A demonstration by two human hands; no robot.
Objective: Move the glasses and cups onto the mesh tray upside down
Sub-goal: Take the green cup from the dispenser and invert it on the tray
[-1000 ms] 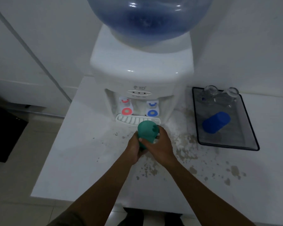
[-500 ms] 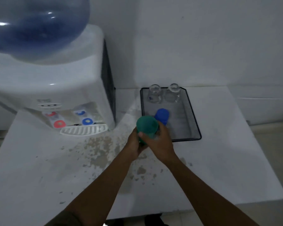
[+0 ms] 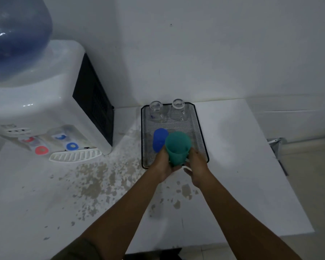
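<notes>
black wire-mesh tray [image 3: 200, 128] held two clear glasses [image 3: 156, 111], bases up, and a blue plastic cup [image 3: 159, 139], inverted. teal plastic cup [image 3: 177, 148] was clasped between left hand [image 3: 164, 163] and right hand [image 3: 196, 164] over the tray's near end, mouth towards the camera, long axis tilted. stained white counter [image 3: 83, 184] and white water dispenser [image 3: 51, 102] were noted.

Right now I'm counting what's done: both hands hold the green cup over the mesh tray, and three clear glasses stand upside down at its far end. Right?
Not quite. The head view shows two clear glasses, not three, at the far end of the mesh tray. The left hand and right hand do hold the green cup.
</notes>
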